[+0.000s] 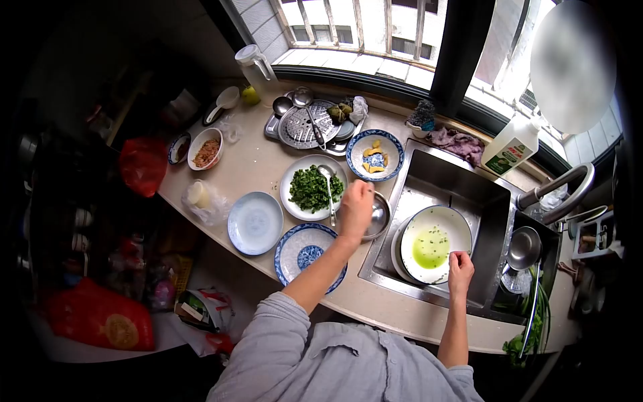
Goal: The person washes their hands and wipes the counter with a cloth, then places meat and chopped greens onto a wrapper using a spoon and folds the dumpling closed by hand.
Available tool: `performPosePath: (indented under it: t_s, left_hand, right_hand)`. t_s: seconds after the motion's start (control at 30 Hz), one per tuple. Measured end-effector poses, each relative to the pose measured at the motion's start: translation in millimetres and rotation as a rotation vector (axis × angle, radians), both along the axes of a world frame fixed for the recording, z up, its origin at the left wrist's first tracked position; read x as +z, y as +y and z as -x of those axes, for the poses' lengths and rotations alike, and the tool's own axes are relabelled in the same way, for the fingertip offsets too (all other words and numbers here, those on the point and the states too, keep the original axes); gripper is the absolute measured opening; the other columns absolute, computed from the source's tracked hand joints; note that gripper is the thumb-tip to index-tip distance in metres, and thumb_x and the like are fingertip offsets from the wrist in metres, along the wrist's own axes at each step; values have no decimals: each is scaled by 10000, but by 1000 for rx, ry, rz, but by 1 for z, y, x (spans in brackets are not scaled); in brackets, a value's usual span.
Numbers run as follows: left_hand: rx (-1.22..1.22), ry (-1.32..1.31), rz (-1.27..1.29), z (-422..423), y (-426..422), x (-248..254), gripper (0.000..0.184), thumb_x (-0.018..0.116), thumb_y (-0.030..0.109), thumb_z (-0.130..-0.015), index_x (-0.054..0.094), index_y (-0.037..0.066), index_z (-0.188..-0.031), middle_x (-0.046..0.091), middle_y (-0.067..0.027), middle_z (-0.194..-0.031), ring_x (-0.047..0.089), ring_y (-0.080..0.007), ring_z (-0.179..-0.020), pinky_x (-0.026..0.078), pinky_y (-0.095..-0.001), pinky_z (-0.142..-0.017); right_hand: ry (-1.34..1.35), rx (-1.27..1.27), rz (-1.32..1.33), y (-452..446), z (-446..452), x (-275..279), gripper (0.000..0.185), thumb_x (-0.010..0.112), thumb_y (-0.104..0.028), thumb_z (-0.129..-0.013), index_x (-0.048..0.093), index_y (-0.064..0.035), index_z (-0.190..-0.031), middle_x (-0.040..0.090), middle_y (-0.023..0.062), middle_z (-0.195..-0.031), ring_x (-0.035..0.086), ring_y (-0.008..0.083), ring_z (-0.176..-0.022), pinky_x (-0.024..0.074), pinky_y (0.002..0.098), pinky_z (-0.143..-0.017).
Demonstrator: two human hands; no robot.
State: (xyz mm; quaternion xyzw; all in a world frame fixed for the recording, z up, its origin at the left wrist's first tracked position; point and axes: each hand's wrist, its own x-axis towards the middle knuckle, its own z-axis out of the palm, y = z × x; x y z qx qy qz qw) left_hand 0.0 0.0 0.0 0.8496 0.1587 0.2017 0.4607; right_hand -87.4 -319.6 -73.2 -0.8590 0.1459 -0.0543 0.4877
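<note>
My left hand is closed above a metal bowl, just right of a white plate of chopped greens with a spoon lying in it. Whether its fingers pinch anything is too small to tell. Over the sink, my right hand has its fingers closed at the right rim of a white bowl, which holds green liquid with bits of greens. Behind my left hand stands a blue-patterned bowl with yellowish pieces in it.
An empty pale plate and a blue-patterned plate lie at the counter's front edge. Ladles rest on a metal steamer tray at the back. The faucet, a ladle and a white bottle are on the right.
</note>
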Motion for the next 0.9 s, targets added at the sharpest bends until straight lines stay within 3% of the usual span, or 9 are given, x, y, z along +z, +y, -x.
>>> performPosePath:
  t_s: [0.17, 0.27, 0.33, 0.37, 0.57, 0.67, 0.77, 0.87, 0.9]
  left_hand:
    - [397, -292, -408, -10, 58, 6, 151, 584, 138, -837, 547, -2, -794, 548, -147, -818, 531, -333, -785, 418, -416, -740]
    - [141, 117, -485, -9, 96, -51, 224, 629, 160, -793, 604, 0, -950, 601, -160, -938, 545, -354, -902, 420, -425, -822]
    - [207, -81, -503, -10, 98, -30, 231, 599, 144, -821, 613, -16, -987, 612, -173, -945, 556, -352, -910, 427, -417, -827]
    - [256, -61, -372, -4, 87, -27, 201, 575, 128, -840, 617, -25, -965, 614, -179, -930, 558, -354, -890, 436, -411, -817]
    - [-187, 15, 542, 3, -40, 2, 207, 522, 156, -937, 590, -5, -1046, 638, -79, -906, 606, -127, -782, 479, -227, -686]
    - [-367, 307, 922, 4, -118, -17, 240, 490, 186, -952, 551, -13, -1071, 634, -119, -917, 626, -180, -793, 520, -277, -715]
    - [-321, 530, 1221, -1, -173, -50, 298, 473, 257, -960, 541, -16, -1060, 626, -145, -944, 630, -221, -827, 530, -310, -736]
    - [-213, 603, 1446, -1, -215, -82, 300, 473, 283, -957, 527, 12, -1071, 616, -150, -981, 626, -243, -844, 525, -344, -730]
    - [-201, 592, 1449, -2, -226, -92, 294, 475, 287, -955, 524, 21, -1071, 614, -145, -982, 624, -241, -843, 522, -350, -721]
  right_hand:
    - [71, 17, -8, 17, 7, 7, 159, 580, -133, -850, 608, 22, -827, 578, 71, -642, 509, 114, -584, 420, 277, -557]
    - [49, -1, 10, 24, 8, 4, 150, 591, -140, -827, 625, 6, -827, 611, 113, -665, 569, 173, -592, 449, 309, -574]
    - [24, -52, 31, 19, -2, 6, 154, 590, -147, -819, 635, -1, -839, 633, 148, -717, 621, 242, -650, 470, 338, -606]
    - [-31, -68, 30, 1, 3, 12, 149, 606, -135, -826, 635, 11, -834, 607, 89, -655, 558, 118, -606, 449, 272, -576]
    - [-317, -411, 26, -122, -75, 38, 209, 625, -189, -835, 615, 6, -907, 611, 74, -709, 563, 164, -637, 460, 304, -618]
    - [-291, -525, 99, -222, -141, 18, 338, 599, -272, -867, 605, 20, -1037, 639, 110, -838, 587, 185, -768, 466, 314, -712]
    - [-135, -369, 194, -302, -200, -4, 463, 540, -380, -893, 558, -42, -1209, 645, 203, -1023, 619, 314, -949, 464, 359, -816]
    - [-269, -35, 497, -387, -271, -84, 303, 515, -296, -866, 628, -57, -1015, 644, 215, -915, 626, 317, -918, 472, 383, -771]
    - [-162, -41, 223, -389, -277, -84, 344, 548, -345, -854, 642, -52, -1007, 650, 192, -948, 627, 284, -923, 471, 375, -771]
